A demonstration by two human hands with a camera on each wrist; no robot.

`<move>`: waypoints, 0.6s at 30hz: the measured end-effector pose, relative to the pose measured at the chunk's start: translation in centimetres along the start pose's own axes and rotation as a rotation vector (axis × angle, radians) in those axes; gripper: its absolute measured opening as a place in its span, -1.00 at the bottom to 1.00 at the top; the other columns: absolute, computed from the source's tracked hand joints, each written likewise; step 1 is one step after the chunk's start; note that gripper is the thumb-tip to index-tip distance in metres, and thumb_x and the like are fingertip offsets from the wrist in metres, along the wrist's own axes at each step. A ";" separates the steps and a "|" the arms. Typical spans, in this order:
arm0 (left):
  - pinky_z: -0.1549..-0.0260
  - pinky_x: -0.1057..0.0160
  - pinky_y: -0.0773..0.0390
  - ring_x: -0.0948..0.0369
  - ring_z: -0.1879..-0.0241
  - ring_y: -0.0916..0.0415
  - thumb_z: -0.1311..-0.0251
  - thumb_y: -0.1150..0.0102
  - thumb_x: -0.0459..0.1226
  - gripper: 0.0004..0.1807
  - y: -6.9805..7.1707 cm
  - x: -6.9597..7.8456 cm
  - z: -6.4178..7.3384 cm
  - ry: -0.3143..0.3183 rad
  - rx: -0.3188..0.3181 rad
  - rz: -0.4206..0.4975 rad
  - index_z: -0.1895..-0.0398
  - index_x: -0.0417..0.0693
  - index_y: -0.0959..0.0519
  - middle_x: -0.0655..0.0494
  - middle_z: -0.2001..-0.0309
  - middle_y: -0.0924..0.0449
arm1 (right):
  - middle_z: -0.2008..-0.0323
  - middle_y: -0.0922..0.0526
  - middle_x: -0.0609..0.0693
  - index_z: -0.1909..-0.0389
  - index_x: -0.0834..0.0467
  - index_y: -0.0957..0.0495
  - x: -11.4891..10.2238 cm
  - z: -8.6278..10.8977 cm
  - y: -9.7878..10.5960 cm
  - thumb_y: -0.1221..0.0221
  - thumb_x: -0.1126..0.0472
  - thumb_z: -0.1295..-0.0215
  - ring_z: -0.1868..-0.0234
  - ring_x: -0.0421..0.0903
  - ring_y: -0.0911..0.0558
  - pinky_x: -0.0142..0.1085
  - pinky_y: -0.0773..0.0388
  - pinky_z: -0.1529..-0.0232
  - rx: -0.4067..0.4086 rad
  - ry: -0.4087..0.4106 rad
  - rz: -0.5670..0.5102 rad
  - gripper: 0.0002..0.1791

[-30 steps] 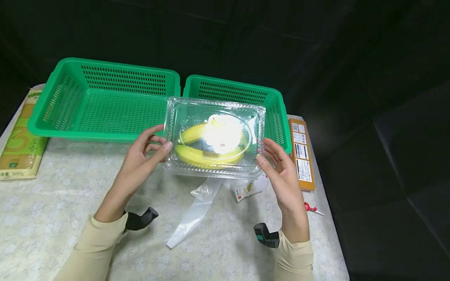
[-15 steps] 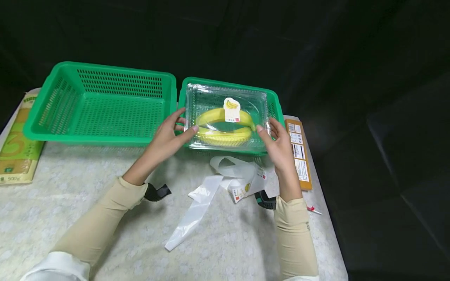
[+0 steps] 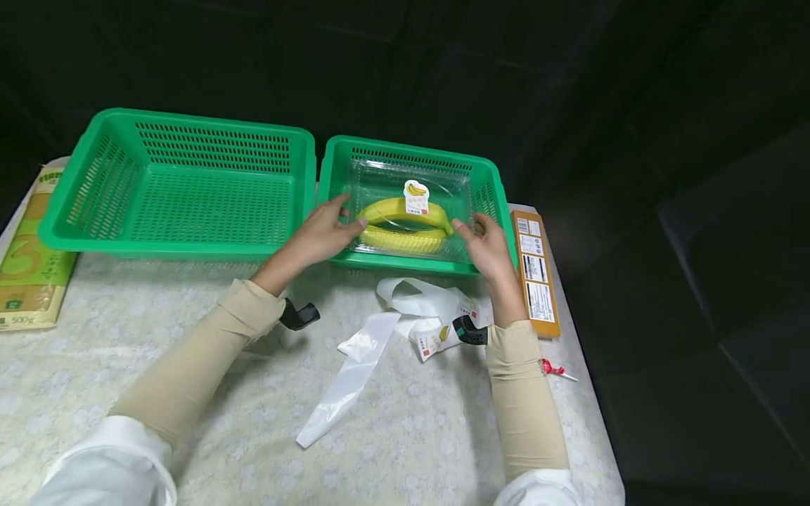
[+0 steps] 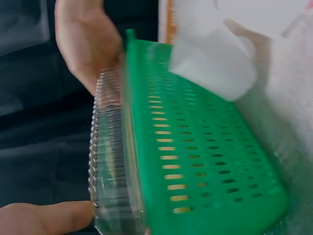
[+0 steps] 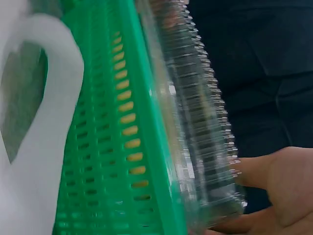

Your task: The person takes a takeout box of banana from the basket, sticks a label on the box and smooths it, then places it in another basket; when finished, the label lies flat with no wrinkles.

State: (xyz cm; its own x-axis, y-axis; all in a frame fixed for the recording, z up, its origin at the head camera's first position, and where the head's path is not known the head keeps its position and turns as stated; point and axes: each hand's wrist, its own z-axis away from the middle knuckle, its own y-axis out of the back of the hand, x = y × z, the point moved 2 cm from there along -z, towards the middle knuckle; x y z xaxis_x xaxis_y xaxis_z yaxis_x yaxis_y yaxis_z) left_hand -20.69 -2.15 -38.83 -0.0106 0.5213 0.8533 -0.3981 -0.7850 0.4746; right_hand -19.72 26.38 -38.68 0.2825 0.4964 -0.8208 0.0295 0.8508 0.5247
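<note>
A clear plastic clamshell box point(image 3: 436, 176) with bananas point(image 3: 405, 239) inside and a banana label point(image 3: 417, 197) on its lid is at the right-hand green basket point(image 3: 354, 258). My left hand point(image 3: 325, 230) grips the box's left edge, thumb toward the lid. On the opposite edge, my right hand point(image 3: 489, 247) grips it with the thumb at the lid corner. In the left wrist view, the box's ribbed side point(image 4: 112, 161) rises above the basket rim. How deep its base sits is hidden by the basket wall.
A second green basket point(image 3: 177, 246) stands to the left. Strips of white printed film point(image 3: 354, 379) lie on the table before the baskets. An orange box point(image 3: 536, 274) and a red lollipop point(image 3: 553, 367) lie on the right, a yellow-green 500 g packet point(image 3: 31, 260) on the left.
Both hands have carried the banana box forward and slightly right from above the table, then lowered it at the right-hand basket. The glare on its lid has gone.
</note>
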 end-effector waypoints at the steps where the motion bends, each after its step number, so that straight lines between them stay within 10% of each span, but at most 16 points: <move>1: -0.28 -0.15 -0.47 -0.13 -0.37 -0.38 -0.52 0.05 -0.04 -0.18 -0.2 -0.1 -0.3 0.006 -0.022 -0.044 -0.62 -0.18 0.14 -0.28 -0.47 -0.24 | -0.53 -0.18 0.30 -0.56 0.30 -0.03 0.2 -0.3 -0.1 -0.08 -0.03 -0.51 -0.56 0.16 -0.20 0.02 -0.26 -0.52 -0.007 -0.009 0.043 -0.20; 6: -0.56 -0.18 -0.02 -0.12 -0.63 0.19 -0.56 0.18 -0.05 -0.19 -1.2 0.0 -1.9 0.045 -0.111 -0.165 -0.62 -0.24 0.25 -0.28 -0.60 0.08 | -0.52 -0.17 0.36 -0.57 0.33 0.02 0.9 -2.0 -0.2 0.01 -0.05 -0.55 -0.55 0.23 -0.19 0.07 -0.20 -0.53 -0.068 -0.045 0.241 -0.20; 18: -0.48 -0.22 -0.18 -0.39 -0.50 -0.01 -0.60 0.45 -0.04 -0.20 -3.8 -0.5 -4.1 0.051 -0.091 -0.324 -0.56 -0.39 0.45 -0.52 -0.55 0.20 | -0.60 0.05 0.28 -0.60 0.29 0.17 1.0 -3.5 -1.0 0.20 -0.15 -0.61 -0.63 0.24 0.05 0.12 0.04 -0.61 -0.132 -0.108 0.472 -0.18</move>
State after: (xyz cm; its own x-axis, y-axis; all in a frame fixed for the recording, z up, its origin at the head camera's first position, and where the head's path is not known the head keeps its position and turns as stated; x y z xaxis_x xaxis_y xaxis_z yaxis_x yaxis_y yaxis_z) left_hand -22.96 1.95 -41.96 0.0846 0.7565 0.6485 -0.4682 -0.5443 0.6960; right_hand -22.83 26.70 -40.84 0.3334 0.8177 -0.4692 -0.2453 0.5558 0.7943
